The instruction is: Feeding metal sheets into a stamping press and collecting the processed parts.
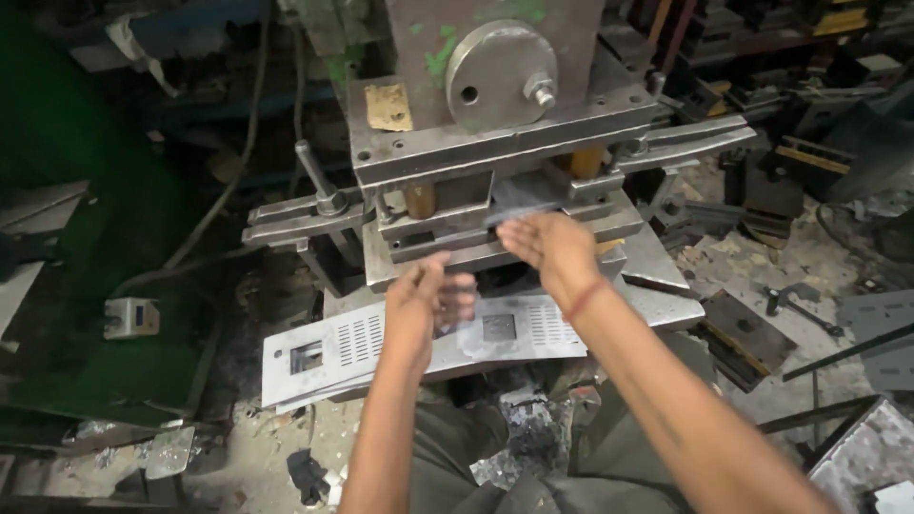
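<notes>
My right hand (550,246) reaches into the gap of a steel press die (495,228). Its fingertips pinch a thin grey metal piece (519,205) that is smeared by motion. My left hand (424,303) hovers just left of it, below the die's front edge. Its fingers are curled and blurred, so its grip is unclear. Under both hands lie flat grey metal sheets (333,347) with slotted vent patterns and square cut-outs, stacked on the press bed (657,309). A round steel disc with a bolt (500,62) sits on the press head above.
Long steel clamp bars (295,221) stick out left and right of the die. Metal scraps (528,428) lie at my knees. Dies and tooling blocks (747,328) litter the floor at right. A small white switch box (130,317) and cables are at left.
</notes>
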